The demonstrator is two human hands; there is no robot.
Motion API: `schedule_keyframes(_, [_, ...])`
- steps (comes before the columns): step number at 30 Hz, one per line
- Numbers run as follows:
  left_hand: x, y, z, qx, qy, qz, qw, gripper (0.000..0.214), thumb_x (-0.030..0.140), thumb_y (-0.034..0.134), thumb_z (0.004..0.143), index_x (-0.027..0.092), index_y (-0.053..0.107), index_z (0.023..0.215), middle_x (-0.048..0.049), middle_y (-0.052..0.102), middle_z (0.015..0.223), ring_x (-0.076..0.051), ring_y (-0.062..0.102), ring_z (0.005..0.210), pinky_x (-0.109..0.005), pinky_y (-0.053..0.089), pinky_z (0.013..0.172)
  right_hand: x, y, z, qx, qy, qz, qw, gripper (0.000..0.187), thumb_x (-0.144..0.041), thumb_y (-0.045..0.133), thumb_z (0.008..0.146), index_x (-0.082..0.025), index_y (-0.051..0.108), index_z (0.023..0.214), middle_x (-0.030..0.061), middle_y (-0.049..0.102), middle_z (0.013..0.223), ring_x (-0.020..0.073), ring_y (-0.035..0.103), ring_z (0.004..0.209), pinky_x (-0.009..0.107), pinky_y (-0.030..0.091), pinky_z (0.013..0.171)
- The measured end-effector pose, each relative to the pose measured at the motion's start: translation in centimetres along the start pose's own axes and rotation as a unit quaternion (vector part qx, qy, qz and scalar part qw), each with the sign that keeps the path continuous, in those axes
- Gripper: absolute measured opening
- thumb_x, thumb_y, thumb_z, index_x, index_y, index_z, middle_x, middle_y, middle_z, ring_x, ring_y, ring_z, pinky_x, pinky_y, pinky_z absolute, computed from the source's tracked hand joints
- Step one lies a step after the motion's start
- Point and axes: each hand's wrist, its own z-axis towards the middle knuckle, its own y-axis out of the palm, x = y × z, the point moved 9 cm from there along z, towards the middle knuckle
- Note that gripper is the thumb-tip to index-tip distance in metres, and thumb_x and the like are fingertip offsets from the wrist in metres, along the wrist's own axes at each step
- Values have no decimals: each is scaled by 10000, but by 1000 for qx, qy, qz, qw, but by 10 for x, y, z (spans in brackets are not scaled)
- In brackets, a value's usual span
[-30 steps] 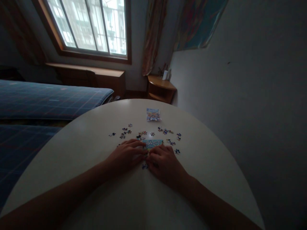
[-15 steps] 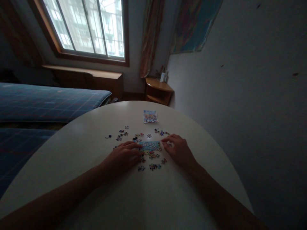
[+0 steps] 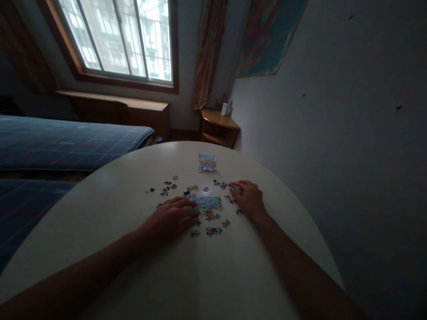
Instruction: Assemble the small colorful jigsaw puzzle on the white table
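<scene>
A small assembled strip of jigsaw puzzle (image 3: pixel 207 203) lies on the round white table (image 3: pixel 173 275), with several loose pieces (image 3: pixel 210 229) scattered around it. My left hand (image 3: pixel 171 220) rests flat beside the strip's left end, fingers stretched toward it and touching its edge. My right hand (image 3: pixel 248 200) lies further right and farther away, fingers extended over loose pieces (image 3: pixel 230 186) near the strip's upper right. Whether those fingertips pinch a piece is hidden. A small picture card (image 3: pixel 207 162) lies beyond the pieces.
A bed with a blue plaid cover (image 3: pixel 66 142) stands to the left of the table. A grey wall runs close along the right. A wooden corner shelf (image 3: pixel 218 126) and a window (image 3: pixel 123 40) are at the back.
My right hand left the strip, moving right and then farther away to the loose pieces at the upper right. Pieces it covered below the strip now show. My left hand stayed put.
</scene>
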Motion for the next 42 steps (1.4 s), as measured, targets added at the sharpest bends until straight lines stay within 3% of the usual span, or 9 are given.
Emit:
schedule_keyframes(9, [3,-3,1,8,6,4,1000,201,241,637,919,302,707,1097,-7,670,1262,-220,594,1167,-437,496,1018,3,1,1,1,10,13,1000,201,-397,637,886,-302,776,996,56,672,1199,286,563,1153,454,409,955])
schedule_keyframes(13, [2,-2,1,4,6,9,1000,203,247,634,921,301,709,1102,-13,671,1264,-228,595,1170,-437,494,1016,2,0,0,-2,6,12,1000,209,-371,636,885,-288,752,1038,50,685,1183,282,577,1132,452,411,953])
schedule_keyframes(16, [2,-1,1,10,11,5,1000,201,258,616,935,304,711,1106,-14,668,1264,-219,596,1169,-420,487,1021,-6,-2,4,-16,-15,9,1000,222,-338,630,892,-292,737,1081,47,689,1188,266,588,1128,445,404,964])
schedule_keyframes(21, [1,-1,0,10,5,3,1000,208,263,624,931,312,710,1115,-15,666,1272,-223,597,1169,-434,484,1025,-36,-2,22,-66,-74,-10,995,160,-346,651,884,-314,766,991,36,697,1187,273,580,1141,443,406,956])
schedule_keyframes(25, [3,-2,1,6,0,0,1000,211,276,629,933,311,708,1125,-16,665,1276,-229,588,1182,-438,483,1029,-51,6,38,-86,-79,-37,992,205,-387,670,864,-288,768,1013,78,691,1204,310,564,1162,475,413,943])
schedule_keyframes(33, [-1,4,1,-1,4,3,1000,211,268,634,931,316,699,1126,-4,655,1293,-222,583,1184,-442,476,1038,-47,26,49,-134,-52,-73,987,188,-389,703,807,-293,792,942,91,716,1109,328,597,1097,477,446,886])
schedule_keyframes(42, [2,-1,1,6,-3,-1,1000,216,243,642,924,303,703,1122,-11,661,1282,-230,582,1191,-455,481,1034,-57,18,39,-113,-104,-44,987,123,-299,681,824,-248,754,908,43,758,998,255,629,1054,423,386,941])
